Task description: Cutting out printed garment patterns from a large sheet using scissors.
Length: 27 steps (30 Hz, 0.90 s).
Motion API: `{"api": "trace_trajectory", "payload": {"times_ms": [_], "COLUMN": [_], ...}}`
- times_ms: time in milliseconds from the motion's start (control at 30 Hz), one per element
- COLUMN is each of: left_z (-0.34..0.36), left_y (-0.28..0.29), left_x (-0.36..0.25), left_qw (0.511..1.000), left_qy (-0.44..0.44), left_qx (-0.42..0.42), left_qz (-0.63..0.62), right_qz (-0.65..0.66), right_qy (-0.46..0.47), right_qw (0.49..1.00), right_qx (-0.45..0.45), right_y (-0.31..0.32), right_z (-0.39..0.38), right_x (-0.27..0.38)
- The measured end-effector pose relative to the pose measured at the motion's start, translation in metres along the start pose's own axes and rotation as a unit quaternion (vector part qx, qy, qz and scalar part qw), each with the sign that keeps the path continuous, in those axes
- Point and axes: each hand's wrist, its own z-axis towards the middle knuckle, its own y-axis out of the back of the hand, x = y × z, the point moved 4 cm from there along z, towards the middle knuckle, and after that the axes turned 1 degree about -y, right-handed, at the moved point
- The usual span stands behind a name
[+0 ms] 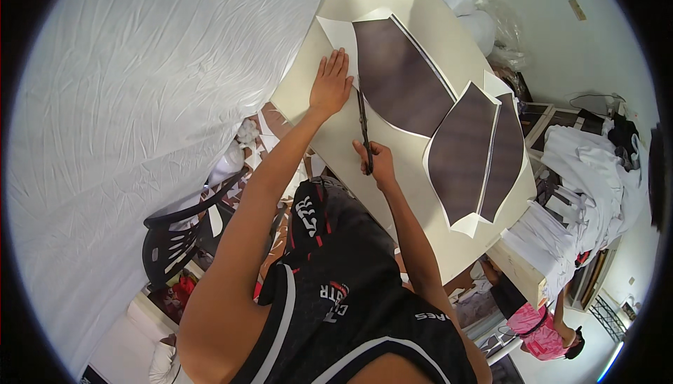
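A pair of long dark scissors (pixel 362 121) is held by its handles in my right hand (pixel 378 164), whose fingers are closed round them. The blades point away from me, along the lower left edge of a dark printed panel (pixel 403 72) with white borders. Flat on the white margin (pixel 339 36) beside that panel lies my left hand (pixel 332 84), fingers stretched out. Nearer the right side, two more dark curved panels, one wide (pixel 457 156) and one narrower (pixel 506 153), lie close together on the table. Whether the blades are apart is too small to tell.
The cream table (pixel 392 205) carries the panels. A white sheet (pixel 154 69) hangs along the left, above a black plastic chair (pixel 172 244) and scattered scraps. White cloth (pixel 589 174) is piled at the right. A person in pink (pixel 540 331) is at the lower right.
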Motion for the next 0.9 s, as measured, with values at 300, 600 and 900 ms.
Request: {"api": "trace_trajectory", "payload": {"times_ms": [300, 600, 900], "left_z": [0.002, 0.008, 0.011], "left_y": [-0.001, -0.003, 0.002], "left_x": [0.002, 0.005, 0.011], "left_qw": [1.0, 0.999, 0.999], "left_qy": [-0.006, -0.001, 0.004], "left_qx": [0.012, 0.04, 0.049], "left_qz": [0.007, 0.033, 0.011], "right_qz": [0.007, 0.034, 0.026], "right_qy": [0.021, 0.038, 0.045], "right_qw": [0.999, 0.998, 0.998], "right_qx": [-0.024, -0.042, -0.018], "right_y": [-0.012, -0.026, -0.015], "right_z": [0.015, 0.033, 0.066], "right_x": [0.01, 0.032, 0.065]}}
